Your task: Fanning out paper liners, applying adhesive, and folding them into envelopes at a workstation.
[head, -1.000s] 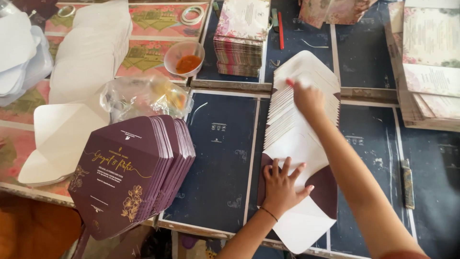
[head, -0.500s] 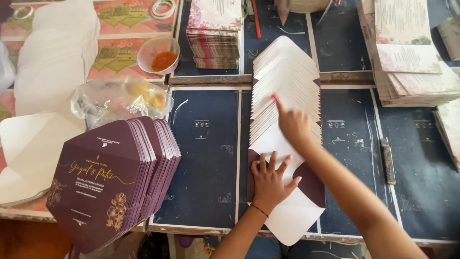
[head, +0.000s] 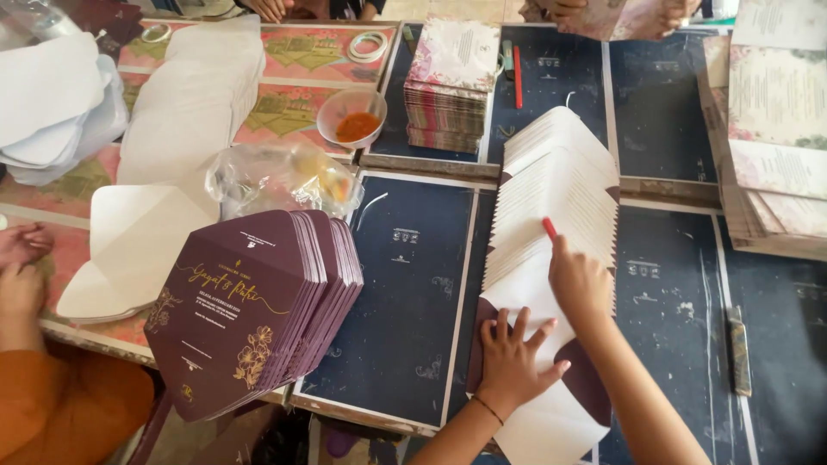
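Note:
A fanned row of maroon envelopes with white liners (head: pixel 560 181) lies on a dark blue mat (head: pixel 413 284), running from the centre toward me. My left hand (head: pixel 512 357) presses flat, fingers spread, on the nearest open envelope (head: pixel 551 422). My right hand (head: pixel 581 284) rests on the row just above it. It is closed around a thin red stick (head: pixel 549 228) whose tip touches the liner edges.
A fanned stack of maroon gold-printed envelopes (head: pixel 258 301) stands at the left. Behind it are a crumpled plastic bag (head: pixel 284 176), a bowl of orange paste (head: pixel 353 120) and a stack of floral cards (head: pixel 452 82). White liner sheets (head: pixel 138 245) and another person's hands (head: pixel 21 250) are at far left.
My right hand has slid down the envelope row toward me with the red stick. The left hand has stayed pressed on the nearest envelope.

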